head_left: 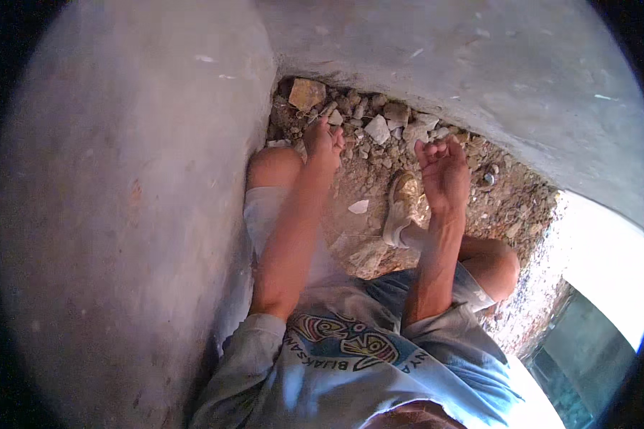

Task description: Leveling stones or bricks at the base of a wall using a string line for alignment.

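Note:
My left hand (pixel 324 143) hangs over the far left part of the rubble, its fingers loosely bent with small gaps between them. Nothing shows in its grasp. To the right, my right hand (pixel 446 175) is turned palm up above the dirt, fingers half curled and apart, holding nothing that I can see. Between the hands lie a whitish angular stone (pixel 378 129) and a pale rock (pixel 416 130). A yellowish-brown block (pixel 307 94) sits just beyond my left hand, in the corner. The ground right under both hands is partly hidden.
Smooth grey walls rise at the left (pixel 136 200) and far side (pixel 465 50), meeting in a corner. Loose stones and dirt (pixel 508 193) cover the ground. My shoe (pixel 403 204) stands between my arms, near a white fragment (pixel 358 206). Bright light falls at the right.

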Demonstrator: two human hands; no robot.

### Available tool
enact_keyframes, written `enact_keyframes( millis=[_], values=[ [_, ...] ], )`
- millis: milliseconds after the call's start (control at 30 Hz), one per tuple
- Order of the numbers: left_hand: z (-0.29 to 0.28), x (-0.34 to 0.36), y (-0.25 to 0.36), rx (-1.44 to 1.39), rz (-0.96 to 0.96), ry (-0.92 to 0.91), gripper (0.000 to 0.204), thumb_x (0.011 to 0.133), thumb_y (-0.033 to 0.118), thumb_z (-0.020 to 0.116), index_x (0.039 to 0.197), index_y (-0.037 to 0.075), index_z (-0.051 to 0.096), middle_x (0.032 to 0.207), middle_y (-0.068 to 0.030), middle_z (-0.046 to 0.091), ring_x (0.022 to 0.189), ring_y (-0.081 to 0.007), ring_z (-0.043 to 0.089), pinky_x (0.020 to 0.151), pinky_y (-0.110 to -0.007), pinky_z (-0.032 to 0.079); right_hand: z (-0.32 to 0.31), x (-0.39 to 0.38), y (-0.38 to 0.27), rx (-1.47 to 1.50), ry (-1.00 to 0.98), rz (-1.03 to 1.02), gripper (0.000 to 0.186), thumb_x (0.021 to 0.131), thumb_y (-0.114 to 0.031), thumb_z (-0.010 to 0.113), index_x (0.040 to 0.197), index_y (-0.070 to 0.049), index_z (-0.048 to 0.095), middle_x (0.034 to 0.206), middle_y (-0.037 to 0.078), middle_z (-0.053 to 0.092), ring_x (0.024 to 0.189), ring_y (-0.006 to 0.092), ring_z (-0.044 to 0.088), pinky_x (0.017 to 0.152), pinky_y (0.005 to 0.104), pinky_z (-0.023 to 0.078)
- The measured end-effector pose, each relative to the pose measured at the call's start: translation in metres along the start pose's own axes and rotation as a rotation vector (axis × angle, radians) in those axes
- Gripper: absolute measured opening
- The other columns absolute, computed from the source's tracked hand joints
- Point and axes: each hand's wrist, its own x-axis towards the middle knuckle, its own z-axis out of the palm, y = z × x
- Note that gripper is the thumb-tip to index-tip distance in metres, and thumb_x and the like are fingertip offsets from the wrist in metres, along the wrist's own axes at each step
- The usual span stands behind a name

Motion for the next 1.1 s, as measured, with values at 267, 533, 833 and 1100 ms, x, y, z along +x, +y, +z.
enact_keyframes(
  millis=[267, 533, 833, 1100],
  values=[
    [0.008, 0.053, 0.010, -0.333, 0.020, -0.033, 0.033, 0.090, 0.016, 0.053, 0.119, 0.001, 0.052, 0.111, -0.0170, 0.057, 0.087, -0.0233, 0.059, 0.052, -0.032, 0.044, -0.142, 0.025, 0.048, 0.146, 0.281, 0.194, 0.012, 0.094, -0.017, 0.052, 0.090, -0.006, 0.051, 0.073, 0.004, 0.052, 0.061, 0.0177, 0.053, 0.077, 0.0346, 0.050],
    [-0.063, 0.035, -0.111, 0.433, 0.989, 0.297, 0.027, 0.094, 0.023, 0.050, 0.112, 0.004, 0.056, 0.102, -0.0133, 0.060, 0.092, -0.0270, 0.057, 0.076, -0.042, 0.045, 0.008, 0.060, 0.149, -1.470, -0.266, -0.761, 0.042, 0.079, -0.011, 0.068, 0.117, -0.005, 0.053, 0.114, 0.018, 0.056, 0.111, 0.0366, 0.051, 0.094, 0.0428, 0.041],
    [-0.073, -0.082, -0.121, 0.854, 0.445, -0.125, 0.045, 0.094, 0.041, 0.046, 0.120, 0.006, 0.056, 0.116, -0.0164, 0.055, 0.108, -0.0300, 0.051, 0.089, -0.045, 0.041, -0.043, 0.161, 0.288, -1.592, -0.997, -0.540, 0.025, 0.086, -0.014, 0.056, 0.107, -0.003, 0.062, 0.107, 0.019, 0.061, 0.097, 0.0345, 0.060, 0.083, 0.0406, 0.049],
    [-0.031, -0.121, 0.034, 1.319, 1.230, -0.014, 0.036, 0.096, 0.033, 0.044, 0.104, 0.002, 0.061, 0.114, -0.0195, 0.061, 0.104, -0.0326, 0.059, 0.088, -0.041, 0.043, -0.166, 0.220, 0.120, -1.132, -0.946, -0.195, 0.029, 0.087, -0.012, 0.059, 0.114, -0.003, 0.060, 0.106, 0.006, 0.064, 0.090, 0.0178, 0.060, 0.079, 0.0318, 0.049]
  ],
)
